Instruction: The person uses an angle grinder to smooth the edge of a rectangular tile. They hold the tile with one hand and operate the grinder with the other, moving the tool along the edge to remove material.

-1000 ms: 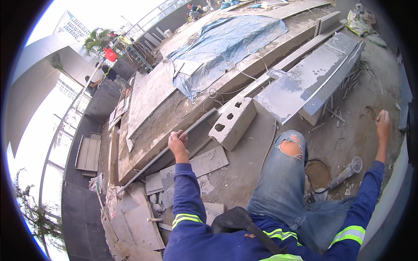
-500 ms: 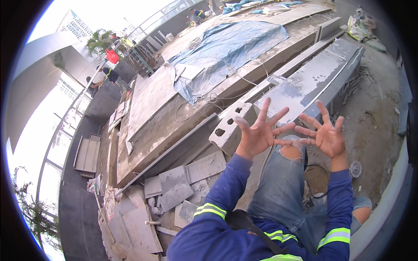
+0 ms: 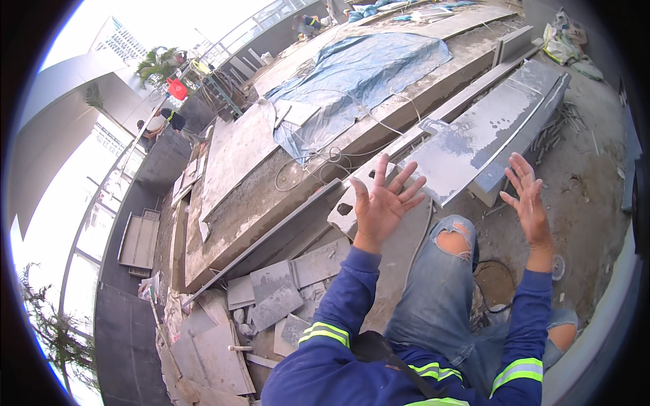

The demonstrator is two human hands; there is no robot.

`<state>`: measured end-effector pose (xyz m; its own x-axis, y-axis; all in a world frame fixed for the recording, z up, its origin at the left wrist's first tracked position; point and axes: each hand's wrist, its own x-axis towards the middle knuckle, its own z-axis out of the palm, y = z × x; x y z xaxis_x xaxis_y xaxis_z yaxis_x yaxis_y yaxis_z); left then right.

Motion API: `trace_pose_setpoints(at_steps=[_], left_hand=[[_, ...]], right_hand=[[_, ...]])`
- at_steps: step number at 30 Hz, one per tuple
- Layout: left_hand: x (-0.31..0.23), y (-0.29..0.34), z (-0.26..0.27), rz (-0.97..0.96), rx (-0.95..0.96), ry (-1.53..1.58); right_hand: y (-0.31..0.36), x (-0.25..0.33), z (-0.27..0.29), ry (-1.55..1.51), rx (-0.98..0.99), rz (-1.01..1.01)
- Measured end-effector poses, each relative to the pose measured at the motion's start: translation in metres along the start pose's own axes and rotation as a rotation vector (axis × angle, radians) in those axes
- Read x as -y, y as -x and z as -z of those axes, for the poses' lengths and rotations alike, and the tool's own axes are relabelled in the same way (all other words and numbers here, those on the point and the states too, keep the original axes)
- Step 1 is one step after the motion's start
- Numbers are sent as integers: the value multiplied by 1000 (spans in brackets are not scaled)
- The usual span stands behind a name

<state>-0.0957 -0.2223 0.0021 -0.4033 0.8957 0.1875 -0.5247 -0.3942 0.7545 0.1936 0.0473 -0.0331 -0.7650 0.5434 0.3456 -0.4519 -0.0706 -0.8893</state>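
My left hand (image 3: 384, 208) is raised with its fingers spread and its palm showing; nothing is in it. Behind it stands a pale concrete hollow block (image 3: 343, 215), partly covered by the hand. My right hand (image 3: 530, 203) is also up, empty, fingers apart and turned partly edge-on. Beyond the two hands lies a long grey stone slab (image 3: 474, 145) with wet-looking dark patches, raised off the ground on a support. Under my hands my bent knee (image 3: 453, 242) shows through torn jeans.
Broken grey tiles (image 3: 276, 292) lie in a heap at the left. A blue tarp (image 3: 359, 74) covers part of the raised concrete platform (image 3: 237, 237). Beside my leg are a dark cable (image 3: 497, 264) and a round disc (image 3: 558, 267). Two people (image 3: 172, 120) work at the far left.
My hands have moved apart: the left shifted a little to the left, the right moved right and turned more edge-on. Both stay empty.
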Motion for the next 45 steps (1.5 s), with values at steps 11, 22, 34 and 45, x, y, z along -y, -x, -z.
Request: trace_pose_setpoints(at_steps=[11,22,34,45], left_hand=[[-182,-125,-90,-364,-141,174],[-248,-119,-100,-397,393,-204],[53,-70,68,145,-805,212],[-197,-66,81,-436,-815,-564]], right_hand=[[-230,71,-106,-844,-106,-180],[-257,133,-55,-1073,716,362],[-149,-157,-64,-605,-82,-797],[-151,-126,-61,-588,-25,-666]])
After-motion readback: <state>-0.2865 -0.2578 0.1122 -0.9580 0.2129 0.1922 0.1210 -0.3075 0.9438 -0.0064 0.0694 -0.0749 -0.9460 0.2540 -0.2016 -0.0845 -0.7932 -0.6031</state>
